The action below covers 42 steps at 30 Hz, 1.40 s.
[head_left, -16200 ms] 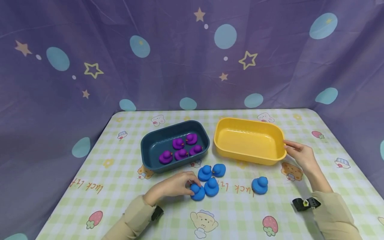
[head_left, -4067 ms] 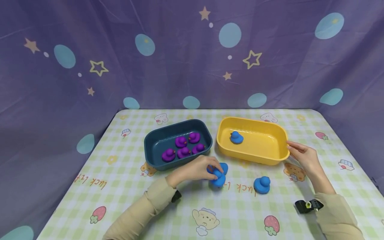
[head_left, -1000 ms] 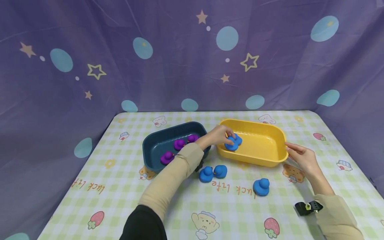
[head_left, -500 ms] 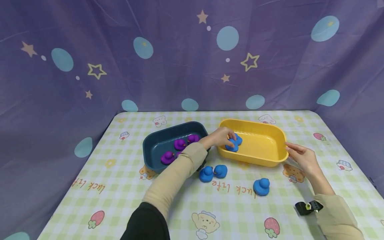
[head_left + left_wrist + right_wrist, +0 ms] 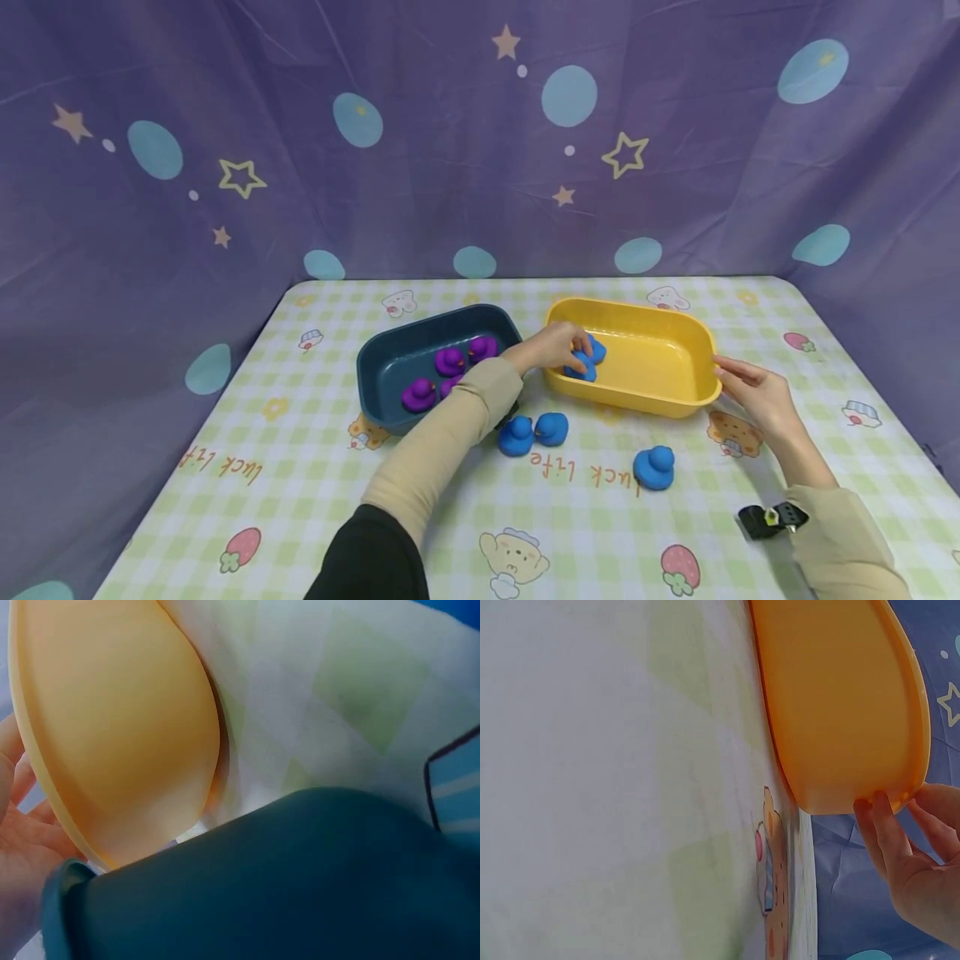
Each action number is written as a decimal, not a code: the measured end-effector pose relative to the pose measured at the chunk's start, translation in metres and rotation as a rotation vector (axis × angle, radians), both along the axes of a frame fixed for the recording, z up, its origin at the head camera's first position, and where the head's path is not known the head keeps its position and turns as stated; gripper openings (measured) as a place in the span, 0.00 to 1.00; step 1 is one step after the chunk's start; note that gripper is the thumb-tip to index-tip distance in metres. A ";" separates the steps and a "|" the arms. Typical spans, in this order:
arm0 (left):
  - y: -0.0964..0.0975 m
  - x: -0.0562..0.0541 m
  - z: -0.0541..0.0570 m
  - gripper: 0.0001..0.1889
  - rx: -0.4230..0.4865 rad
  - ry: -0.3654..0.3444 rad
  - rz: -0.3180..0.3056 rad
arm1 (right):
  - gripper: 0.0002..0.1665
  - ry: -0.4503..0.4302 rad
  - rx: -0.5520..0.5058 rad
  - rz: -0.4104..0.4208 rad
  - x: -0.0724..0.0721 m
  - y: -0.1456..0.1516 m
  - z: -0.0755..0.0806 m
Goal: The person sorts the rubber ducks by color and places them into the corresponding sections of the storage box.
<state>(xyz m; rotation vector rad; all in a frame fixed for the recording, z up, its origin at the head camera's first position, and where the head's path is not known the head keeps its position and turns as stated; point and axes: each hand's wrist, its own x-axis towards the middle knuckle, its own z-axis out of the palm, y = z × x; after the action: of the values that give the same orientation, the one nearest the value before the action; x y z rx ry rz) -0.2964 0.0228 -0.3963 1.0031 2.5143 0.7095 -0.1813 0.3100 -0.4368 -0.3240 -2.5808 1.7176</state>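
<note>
My left hand (image 5: 553, 346) reaches over the left wall of the yellow tub (image 5: 652, 398), its fingers curled on a blue rubber duck (image 5: 582, 372) inside. Close behind is another blue duck (image 5: 597, 348), partly covered by the fingers. My right hand (image 5: 757, 398) touches the tub's right end with extended fingers; the right wrist view shows these fingertips (image 5: 883, 801) against the yellow wall. In the left wrist view, the tub and the teal tub hide most of the left hand (image 5: 34, 847), and no held duck shows there.
The teal tub (image 5: 375, 340), left of the yellow one, contains several purple ducks (image 5: 418, 395), some behind the left forearm. Two blue ducks (image 5: 516, 436) sit in front of the tubs. Another blue duck (image 5: 654, 467) sits farther right on the checked tablecloth (image 5: 420, 542).
Since the earliest frame, two blue ducks have gone from the tablecloth into the yellow tub. The left hand moved there with the second; over the last second it barely shifts. The right hand stays put.
</note>
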 end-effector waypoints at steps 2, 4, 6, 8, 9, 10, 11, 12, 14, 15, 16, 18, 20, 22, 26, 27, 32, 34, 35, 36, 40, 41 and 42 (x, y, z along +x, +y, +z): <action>0.001 0.001 -0.001 0.10 -0.007 -0.007 0.007 | 0.38 0.006 -0.009 -0.003 -0.002 0.004 -0.006; 0.001 0.001 -0.002 0.10 -0.014 0.000 0.004 | 0.39 0.014 -0.011 -0.004 -0.005 0.007 -0.013; 0.002 0.000 -0.003 0.09 -0.025 0.019 -0.007 | 0.39 0.017 -0.022 -0.011 -0.008 0.011 -0.021; 0.002 0.000 -0.004 0.09 -0.036 0.036 -0.021 | 0.40 0.019 -0.024 -0.018 -0.010 0.013 -0.025; 0.002 0.000 -0.004 0.09 -0.041 0.043 -0.027 | 0.40 0.020 -0.020 -0.017 -0.011 0.013 -0.027; 0.001 0.000 -0.004 0.08 -0.046 0.048 -0.033 | 0.40 0.017 -0.020 -0.018 -0.012 0.014 -0.028; 0.001 0.000 -0.004 0.08 -0.051 0.050 -0.034 | 0.41 0.018 -0.013 -0.010 -0.013 0.014 -0.028; 0.001 0.000 -0.004 0.08 -0.052 0.049 -0.035 | 0.41 0.021 -0.007 0.000 -0.013 0.015 -0.028; 0.002 0.000 -0.004 0.09 -0.057 0.048 -0.037 | 0.41 0.019 -0.011 -0.008 -0.013 0.014 -0.028; 0.002 0.000 -0.004 0.09 -0.060 0.048 -0.038 | 0.41 0.021 -0.009 -0.007 -0.013 0.014 -0.028; 0.002 0.000 -0.004 0.09 -0.062 0.047 -0.039 | 0.41 0.023 -0.009 -0.005 -0.013 0.015 -0.029; 0.002 0.000 -0.004 0.09 -0.068 0.045 -0.043 | 0.40 0.027 -0.022 -0.009 -0.013 0.015 -0.029; 0.002 -0.001 -0.004 0.09 -0.076 0.047 -0.049 | 0.39 0.026 -0.030 -0.016 -0.012 0.013 -0.028; 0.003 -0.001 -0.004 0.09 -0.082 0.050 -0.054 | 0.40 0.024 -0.021 -0.006 -0.010 0.011 -0.024; 0.002 -0.002 -0.005 0.10 -0.098 0.064 -0.062 | 0.38 0.015 -0.012 -0.010 -0.004 0.002 -0.010; 0.002 -0.002 -0.006 0.10 -0.100 0.067 -0.062 | 0.37 0.015 -0.001 -0.007 -0.002 0.001 -0.007; 0.001 -0.002 -0.006 0.09 -0.102 0.073 -0.060 | 0.35 0.007 0.031 0.010 0.000 -0.004 0.002; 0.001 -0.001 -0.006 0.09 -0.099 0.068 -0.058 | 0.35 0.001 0.035 0.006 0.000 -0.004 0.003; 0.001 -0.001 -0.005 0.09 -0.096 0.066 -0.057 | 0.35 -0.002 0.036 0.003 0.000 -0.004 0.003; 0.001 -0.001 -0.005 0.09 -0.094 0.065 -0.057 | 0.35 -0.005 0.035 0.001 0.000 -0.004 0.003; 0.000 0.002 -0.001 0.07 -0.081 0.060 -0.039 | 0.36 -0.013 0.036 -0.010 0.000 -0.004 0.003; 0.000 0.003 0.000 0.07 -0.077 0.060 -0.033 | 0.36 -0.015 0.037 -0.012 0.000 -0.003 0.002; -0.001 0.003 0.002 0.07 -0.071 0.063 -0.028 | 0.37 -0.017 0.037 -0.015 0.000 -0.003 0.003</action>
<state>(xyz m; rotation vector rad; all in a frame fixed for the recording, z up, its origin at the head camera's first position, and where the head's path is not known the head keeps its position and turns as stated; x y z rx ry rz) -0.2931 0.0220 -0.3948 1.0488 2.5541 0.5847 -0.1809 0.3071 -0.4343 -0.3569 -2.6111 1.6678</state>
